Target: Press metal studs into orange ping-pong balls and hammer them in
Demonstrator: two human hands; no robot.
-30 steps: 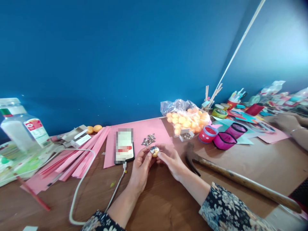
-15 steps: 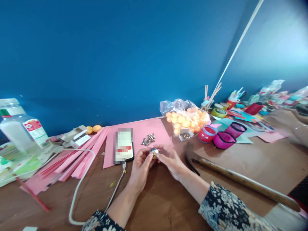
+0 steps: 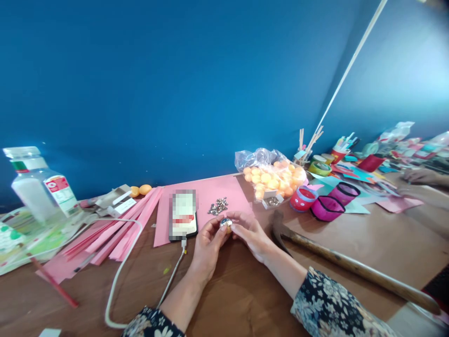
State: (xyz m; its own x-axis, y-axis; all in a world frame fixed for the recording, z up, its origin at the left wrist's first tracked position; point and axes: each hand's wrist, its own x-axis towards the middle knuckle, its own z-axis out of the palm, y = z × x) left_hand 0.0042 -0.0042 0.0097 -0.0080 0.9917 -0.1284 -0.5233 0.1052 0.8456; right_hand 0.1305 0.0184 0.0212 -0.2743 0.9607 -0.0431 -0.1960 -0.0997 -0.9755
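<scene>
My left hand (image 3: 206, 244) and my right hand (image 3: 249, 234) meet over the brown table, both pinching a small orange ball partly covered with shiny silver studs (image 3: 226, 223). Just beyond it, a little heap of silver studs (image 3: 218, 206) lies on a pink paper sheet (image 3: 206, 194). A phone (image 3: 183, 215) with a white cable plugged in lies left of my hands.
A hammer (image 3: 336, 260) lies to the right. Behind it stand a bag of orange balls (image 3: 271, 175), a small box of studs (image 3: 271, 201), red and magenta cups (image 3: 328, 202), and craft clutter. Pink paper strips (image 3: 105, 234) and a white bottle (image 3: 38, 187) sit left. Another person's hand (image 3: 419, 175) rests far right.
My hands have barely moved and still hold the studded ball. The view has shifted slightly. The other person's hand at far right has drawn back.
</scene>
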